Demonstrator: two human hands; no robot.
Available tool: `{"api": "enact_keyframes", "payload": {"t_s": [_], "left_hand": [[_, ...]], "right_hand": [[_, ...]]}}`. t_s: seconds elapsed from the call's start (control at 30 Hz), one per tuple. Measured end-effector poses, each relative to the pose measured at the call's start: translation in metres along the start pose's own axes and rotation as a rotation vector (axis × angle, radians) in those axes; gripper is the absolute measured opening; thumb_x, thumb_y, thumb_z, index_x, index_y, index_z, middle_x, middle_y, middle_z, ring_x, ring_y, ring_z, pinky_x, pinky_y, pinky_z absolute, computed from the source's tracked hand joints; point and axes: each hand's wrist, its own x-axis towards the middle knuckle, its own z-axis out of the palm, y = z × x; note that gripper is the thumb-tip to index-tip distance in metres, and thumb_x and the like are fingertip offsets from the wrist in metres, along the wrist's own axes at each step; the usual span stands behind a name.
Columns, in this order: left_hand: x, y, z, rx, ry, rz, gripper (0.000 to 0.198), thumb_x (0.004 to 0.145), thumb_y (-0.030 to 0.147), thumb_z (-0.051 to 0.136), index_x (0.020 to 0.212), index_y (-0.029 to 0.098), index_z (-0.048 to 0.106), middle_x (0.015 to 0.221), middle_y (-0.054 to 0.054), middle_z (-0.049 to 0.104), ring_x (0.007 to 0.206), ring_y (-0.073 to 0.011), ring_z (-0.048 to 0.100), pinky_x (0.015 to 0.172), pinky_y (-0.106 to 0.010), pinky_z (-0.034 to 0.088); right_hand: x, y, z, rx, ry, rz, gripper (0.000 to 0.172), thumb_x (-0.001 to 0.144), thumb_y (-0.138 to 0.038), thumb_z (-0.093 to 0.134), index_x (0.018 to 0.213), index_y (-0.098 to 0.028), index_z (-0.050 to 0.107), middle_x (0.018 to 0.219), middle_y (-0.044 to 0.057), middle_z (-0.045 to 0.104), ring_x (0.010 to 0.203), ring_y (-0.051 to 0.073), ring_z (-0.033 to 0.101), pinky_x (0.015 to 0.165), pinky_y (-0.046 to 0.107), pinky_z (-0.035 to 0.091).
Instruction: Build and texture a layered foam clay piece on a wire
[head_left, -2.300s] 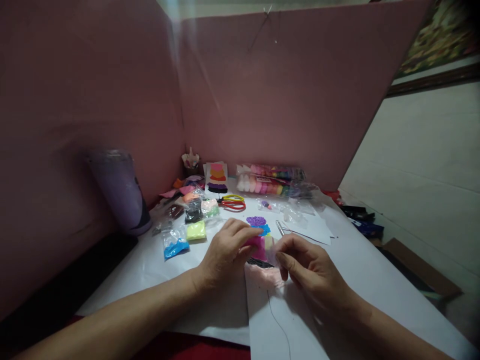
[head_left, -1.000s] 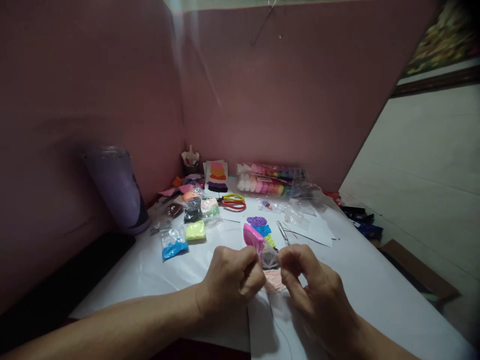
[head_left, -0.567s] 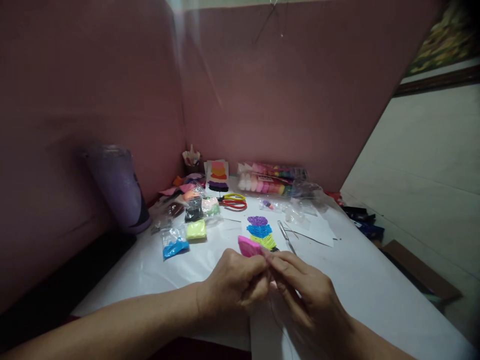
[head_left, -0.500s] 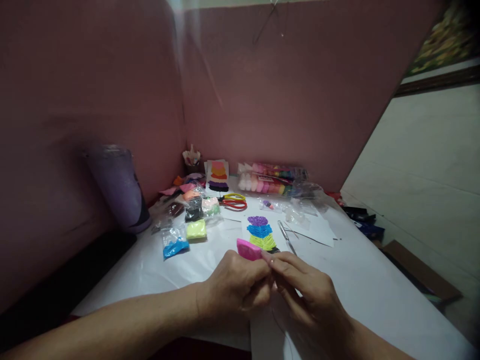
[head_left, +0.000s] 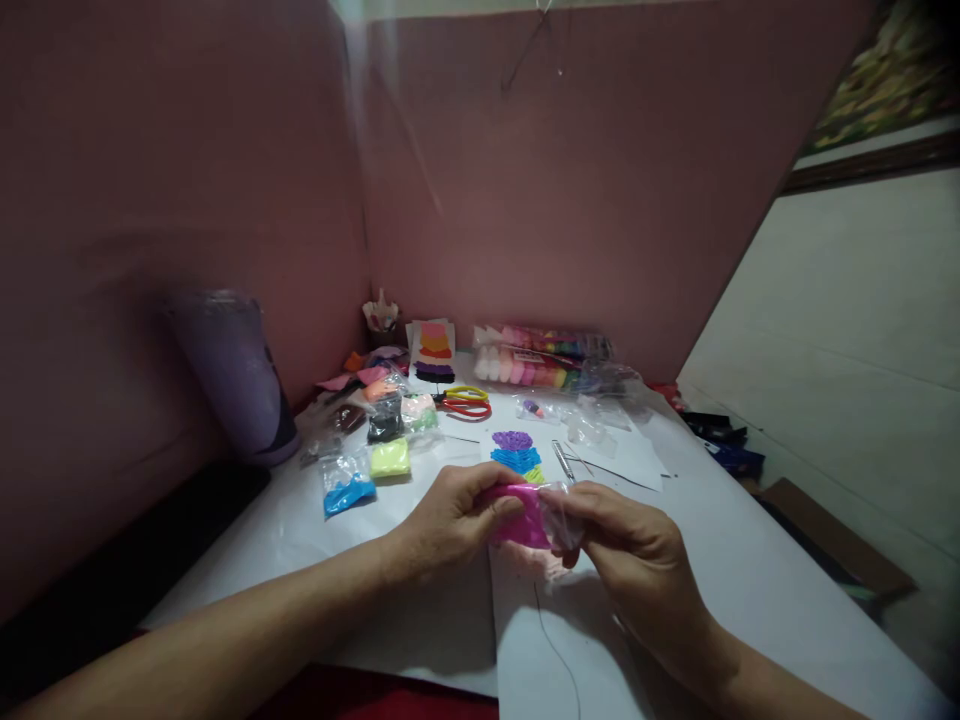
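Between my two hands is a clear plastic packet of bright pink clay [head_left: 523,518], held above the white paper. My left hand [head_left: 457,515] pinches its left end, thumb in front and fingers behind. At the other end my right hand [head_left: 630,545] grips the loose clear plastic. Just beyond the packet lies a sheet with textured purple [head_left: 512,440], blue [head_left: 516,460] and yellow-green patches, partly hidden by the packet. Pale pink material shows below my fingers. A silver pen-like tool [head_left: 562,460] rests to the right of the patches.
Left of centre lie a yellow clay packet [head_left: 390,458], a blue clay packet [head_left: 349,492] and a black one [head_left: 385,421]. Scissors [head_left: 466,403] with yellow and red handles lie behind. A purple tumbler [head_left: 232,380] stands at left; bagged colourful clay [head_left: 532,365] lies by the wall.
The pink packet has turned and come lower, showing its broad side and clear plastic. My left hand has shifted from a fist-like hold to a pinch, and my hands have moved apart.
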Motion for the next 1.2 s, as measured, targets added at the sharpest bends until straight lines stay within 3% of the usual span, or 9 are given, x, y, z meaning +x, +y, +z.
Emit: {"api": "enact_keyframes", "payload": {"t_s": [0.07, 0.17, 0.43, 0.67, 0.9, 1.07, 1.2], "left_hand": [[-0.0017, 0.0004, 0.0039, -0.083, -0.011, -0.104, 0.025, 0.089, 0.033, 0.055, 0.092, 0.011, 0.065, 0.069, -0.003, 0.062, 0.059, -0.0096, 0.054, 0.055, -0.022, 0.045], [-0.0035, 0.0015, 0.0064, -0.120, 0.002, -0.141, 0.023, 0.088, 0.032, 0.055, 0.090, 0.011, 0.065, 0.064, 0.000, 0.058, 0.053, -0.0074, 0.047, 0.049, -0.019, 0.040], [-0.0047, 0.0029, 0.0039, -0.053, -0.011, -0.069, 0.022, 0.087, 0.028, 0.054, 0.089, 0.010, 0.066, 0.067, -0.003, 0.062, 0.058, -0.0083, 0.049, 0.052, -0.019, 0.040], [-0.0053, 0.0002, 0.0069, -0.062, -0.012, -0.056, 0.024, 0.088, 0.032, 0.056, 0.088, 0.010, 0.067, 0.070, -0.004, 0.064, 0.060, -0.0089, 0.053, 0.055, -0.020, 0.043], [-0.0032, 0.0036, 0.0072, -0.153, -0.012, -0.150, 0.029, 0.090, 0.037, 0.053, 0.088, 0.010, 0.066, 0.064, -0.001, 0.058, 0.052, -0.0063, 0.044, 0.049, -0.019, 0.037], [-0.0055, 0.0021, 0.0089, -0.210, -0.009, -0.185, 0.035, 0.090, 0.042, 0.051, 0.087, 0.010, 0.066, 0.061, 0.001, 0.053, 0.050, -0.0059, 0.040, 0.047, -0.018, 0.034], [-0.0062, -0.0005, 0.0099, -0.172, 0.014, -0.218, 0.031, 0.088, 0.037, 0.053, 0.086, 0.009, 0.066, 0.067, -0.003, 0.059, 0.057, -0.0080, 0.047, 0.055, -0.020, 0.039]], "right_hand": [[-0.0001, -0.0006, 0.0012, 0.020, 0.022, -0.004, 0.043, 0.081, -0.003, 0.057, 0.104, -0.034, 0.075, 0.068, -0.002, 0.063, 0.054, 0.009, 0.059, 0.049, 0.021, 0.053], [0.0004, -0.0041, 0.0022, 0.028, 0.020, 0.038, 0.039, 0.081, -0.006, 0.059, 0.104, -0.033, 0.075, 0.065, -0.002, 0.062, 0.052, 0.009, 0.058, 0.047, 0.022, 0.053], [0.0002, -0.0060, 0.0047, 0.125, -0.060, 0.158, 0.037, 0.078, -0.005, 0.058, 0.097, -0.030, 0.077, 0.066, -0.001, 0.059, 0.051, 0.008, 0.056, 0.046, 0.020, 0.050], [-0.0019, -0.0020, 0.0073, 0.101, -0.052, 0.104, 0.037, 0.074, 0.000, 0.059, 0.091, -0.028, 0.076, 0.067, -0.002, 0.063, 0.056, 0.009, 0.057, 0.050, 0.021, 0.049], [-0.0038, -0.0032, 0.0071, 0.017, -0.005, 0.033, 0.039, 0.082, -0.002, 0.055, 0.099, -0.031, 0.075, 0.066, -0.003, 0.061, 0.054, 0.009, 0.058, 0.050, 0.022, 0.050], [-0.0026, -0.0045, 0.0053, 0.009, -0.091, 0.081, 0.040, 0.080, -0.002, 0.057, 0.101, -0.031, 0.075, 0.064, -0.003, 0.060, 0.054, 0.009, 0.056, 0.049, 0.021, 0.047], [0.0005, -0.0047, 0.0047, 0.050, -0.106, 0.124, 0.040, 0.076, -0.001, 0.060, 0.095, -0.032, 0.077, 0.063, -0.004, 0.059, 0.054, 0.008, 0.054, 0.050, 0.020, 0.046]]}}
